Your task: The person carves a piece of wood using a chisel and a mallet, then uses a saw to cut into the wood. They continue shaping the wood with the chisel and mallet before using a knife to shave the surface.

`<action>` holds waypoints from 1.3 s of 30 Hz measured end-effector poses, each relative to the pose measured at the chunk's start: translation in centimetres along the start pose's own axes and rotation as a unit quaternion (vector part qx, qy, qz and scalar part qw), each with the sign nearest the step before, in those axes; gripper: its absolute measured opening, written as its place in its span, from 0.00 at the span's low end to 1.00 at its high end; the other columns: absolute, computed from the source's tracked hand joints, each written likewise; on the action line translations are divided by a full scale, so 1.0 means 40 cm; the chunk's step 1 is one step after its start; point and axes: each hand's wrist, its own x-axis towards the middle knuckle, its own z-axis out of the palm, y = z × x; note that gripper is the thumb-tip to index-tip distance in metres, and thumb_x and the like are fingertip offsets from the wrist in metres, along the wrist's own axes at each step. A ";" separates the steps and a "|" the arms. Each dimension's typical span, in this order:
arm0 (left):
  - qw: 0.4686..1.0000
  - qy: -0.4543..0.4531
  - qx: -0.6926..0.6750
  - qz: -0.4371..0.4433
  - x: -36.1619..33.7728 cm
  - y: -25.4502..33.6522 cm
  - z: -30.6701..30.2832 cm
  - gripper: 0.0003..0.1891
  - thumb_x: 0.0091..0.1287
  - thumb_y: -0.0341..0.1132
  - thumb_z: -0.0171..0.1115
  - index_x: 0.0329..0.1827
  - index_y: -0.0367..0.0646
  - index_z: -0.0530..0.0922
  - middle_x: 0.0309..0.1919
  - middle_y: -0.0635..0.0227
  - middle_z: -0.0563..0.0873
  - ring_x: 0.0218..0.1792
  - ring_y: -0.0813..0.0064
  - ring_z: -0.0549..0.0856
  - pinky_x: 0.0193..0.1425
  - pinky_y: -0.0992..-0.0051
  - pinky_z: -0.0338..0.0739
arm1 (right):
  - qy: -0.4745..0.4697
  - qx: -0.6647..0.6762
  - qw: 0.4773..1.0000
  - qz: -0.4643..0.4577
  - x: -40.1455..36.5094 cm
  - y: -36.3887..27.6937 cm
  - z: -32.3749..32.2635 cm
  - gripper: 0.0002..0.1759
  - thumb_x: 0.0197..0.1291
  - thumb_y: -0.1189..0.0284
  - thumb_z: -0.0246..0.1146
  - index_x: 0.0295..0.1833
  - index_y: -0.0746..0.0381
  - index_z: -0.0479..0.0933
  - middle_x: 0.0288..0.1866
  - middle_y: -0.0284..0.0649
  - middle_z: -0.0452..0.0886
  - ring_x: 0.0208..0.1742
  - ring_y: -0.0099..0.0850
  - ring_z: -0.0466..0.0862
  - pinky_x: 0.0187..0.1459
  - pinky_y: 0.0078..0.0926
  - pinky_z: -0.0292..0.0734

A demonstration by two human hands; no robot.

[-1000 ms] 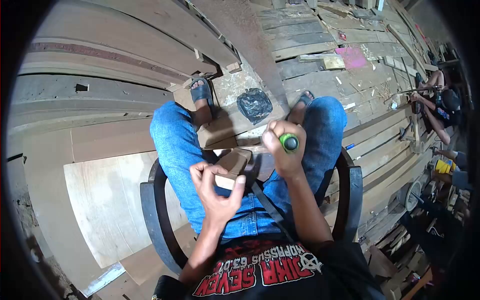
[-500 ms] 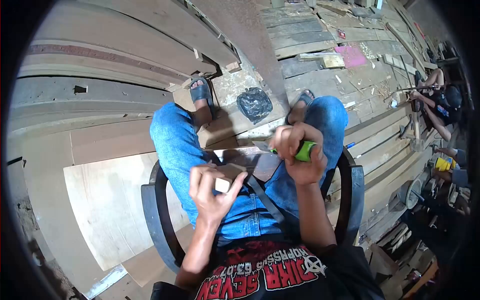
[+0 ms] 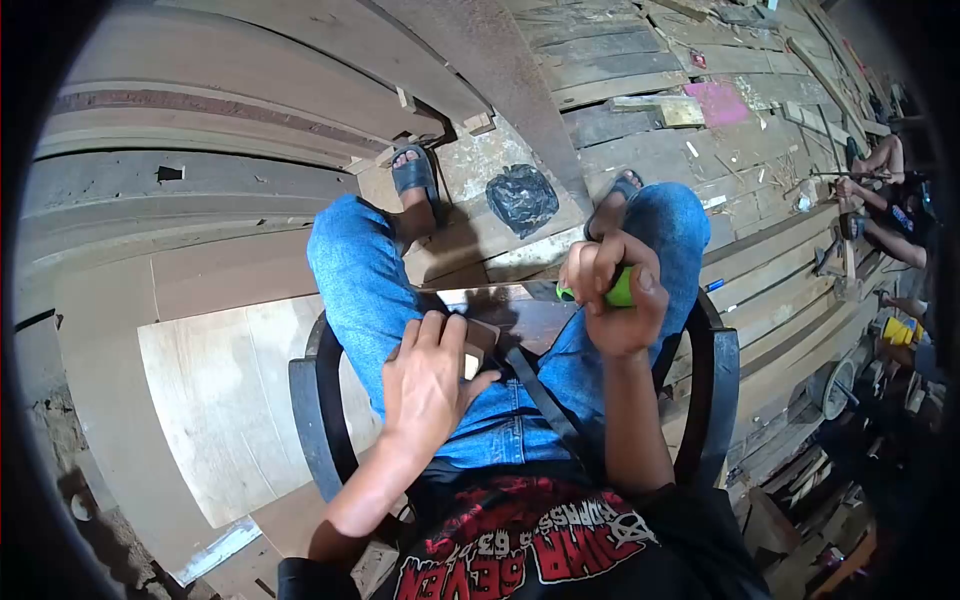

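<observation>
My left hand (image 3: 428, 375) rests palm down near my left thigh, its fingers wrapped over a small wooden block (image 3: 482, 336). One pale end of the block shows beside the thumb; the hand covers the rest. Above my right thigh, my right hand (image 3: 622, 310) is closed around a green-handled tool (image 3: 621, 291). Its working end cannot be made out now. Between my knees lies a brown wooden board (image 3: 515, 318), partly in shadow, just beyond both hands. A dark strap (image 3: 540, 395) runs from my lap toward the board.
I sit in a dark armchair (image 3: 722, 390). A crumpled black plastic bag (image 3: 522, 200) lies between my feet. Large wooden panels (image 3: 230, 60) stand at left, a pale plywood sheet (image 3: 230, 410) beside the chair. Planks (image 3: 790, 270) and other people (image 3: 885, 200) are at right.
My left hand has turned palm down over the block and lowered toward my lap. My right hand has tilted the green-handled tool, and its thin grey blade no longer shows. The view has shifted slightly.
</observation>
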 end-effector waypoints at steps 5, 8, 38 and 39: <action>0.991 -0.106 0.074 0.045 0.008 -0.030 -0.033 0.21 0.57 0.34 0.77 0.49 0.40 0.76 0.40 0.58 0.84 0.48 0.50 0.87 0.49 0.56 0.82 | 0.007 0.021 1.000 -0.017 -0.004 0.000 -0.017 0.30 0.67 0.44 0.63 0.28 0.61 0.69 0.17 0.34 0.67 0.20 0.23 0.67 0.31 0.26 0.67; 0.995 -0.084 0.061 0.001 0.006 -0.030 -0.029 0.18 0.61 0.38 0.76 0.46 0.40 0.77 0.40 0.53 0.86 0.45 0.50 0.88 0.48 0.55 0.82 | 0.024 0.016 0.999 -0.014 -0.008 -0.024 -0.009 0.32 0.65 0.42 0.65 0.28 0.61 0.69 0.17 0.34 0.68 0.20 0.24 0.68 0.31 0.26 0.68; 0.977 0.025 -0.121 -0.171 0.051 0.053 0.074 0.21 0.62 0.31 0.72 0.50 0.33 0.69 0.26 0.42 0.86 0.31 0.39 0.88 0.36 0.48 0.82 | 0.078 -0.029 0.994 -0.076 0.009 -0.048 0.086 0.16 0.62 0.78 0.66 0.26 0.60 0.67 0.20 0.31 0.71 0.22 0.16 0.67 0.24 0.20 0.61; 0.977 0.036 -0.119 -0.173 0.049 0.053 0.077 0.21 0.62 0.30 0.71 0.50 0.33 0.69 0.26 0.42 0.86 0.30 0.38 0.88 0.35 0.48 0.82 | 0.075 -0.046 0.994 -0.064 -0.014 0.003 0.079 0.16 0.62 0.78 0.66 0.25 0.61 0.67 0.20 0.32 0.71 0.21 0.17 0.67 0.24 0.21 0.61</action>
